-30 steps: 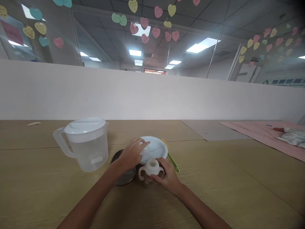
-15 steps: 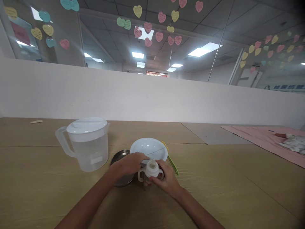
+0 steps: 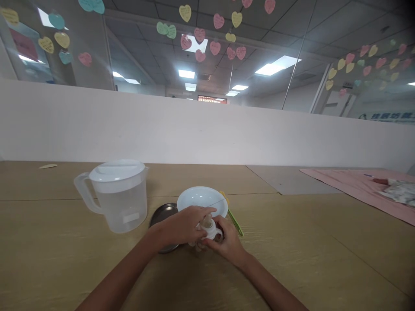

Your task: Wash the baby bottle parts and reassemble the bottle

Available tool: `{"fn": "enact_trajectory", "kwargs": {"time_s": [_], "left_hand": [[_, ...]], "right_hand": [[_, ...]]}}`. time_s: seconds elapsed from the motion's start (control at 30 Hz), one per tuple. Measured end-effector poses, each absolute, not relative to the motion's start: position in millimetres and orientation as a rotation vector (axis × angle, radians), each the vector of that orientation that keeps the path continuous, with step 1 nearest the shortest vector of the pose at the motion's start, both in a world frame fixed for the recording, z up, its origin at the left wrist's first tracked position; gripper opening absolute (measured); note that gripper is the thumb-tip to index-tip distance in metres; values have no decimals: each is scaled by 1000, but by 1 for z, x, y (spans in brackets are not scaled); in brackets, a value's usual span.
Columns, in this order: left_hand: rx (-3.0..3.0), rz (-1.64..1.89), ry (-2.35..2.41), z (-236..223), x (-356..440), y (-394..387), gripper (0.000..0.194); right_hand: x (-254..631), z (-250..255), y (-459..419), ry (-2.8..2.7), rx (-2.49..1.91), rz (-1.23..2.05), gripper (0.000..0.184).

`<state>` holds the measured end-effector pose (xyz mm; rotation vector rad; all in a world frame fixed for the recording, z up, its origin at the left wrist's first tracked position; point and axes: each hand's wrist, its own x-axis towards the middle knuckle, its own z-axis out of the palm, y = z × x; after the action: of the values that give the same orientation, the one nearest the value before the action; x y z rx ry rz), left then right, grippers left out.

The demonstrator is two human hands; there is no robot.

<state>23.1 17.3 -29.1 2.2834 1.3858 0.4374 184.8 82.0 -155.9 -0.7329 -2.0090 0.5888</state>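
Curling half closed, the right hand [image 3: 228, 242] grips the bottle [image 3: 210, 230]; the bent left hand [image 3: 184, 224] hides its other side, hold unclear. Just behind are the bowl [image 3: 194, 196], partly covered, and green stick [image 3: 236, 223]; the left arm overlaps the dish [image 3: 164, 211]. Jug [image 3: 123, 205] left, cut-off pink cloth [image 3: 350, 182] far right, bench [image 3: 279, 255] against white wall [image 3: 194, 134]

the left hand [image 3: 185, 225] partly hides the bottle [image 3: 210, 230].
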Motion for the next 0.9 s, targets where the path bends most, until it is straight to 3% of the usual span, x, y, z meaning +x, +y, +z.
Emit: {"fn": "enact_trajectory", "kwargs": {"time_s": [0.37, 0.57, 0.9], "left_hand": [[2434, 415, 1711, -42, 44, 22, 43], [2440, 381, 2080, -53, 58, 24, 45], [2441, 614, 1751, -28, 36, 19, 23]], "right_hand": [[180, -162, 81, -1848, -817, 752, 28], [178, -164, 82, -1807, -786, 870, 28], [180, -163, 85, -1849, -786, 924, 34]]}}
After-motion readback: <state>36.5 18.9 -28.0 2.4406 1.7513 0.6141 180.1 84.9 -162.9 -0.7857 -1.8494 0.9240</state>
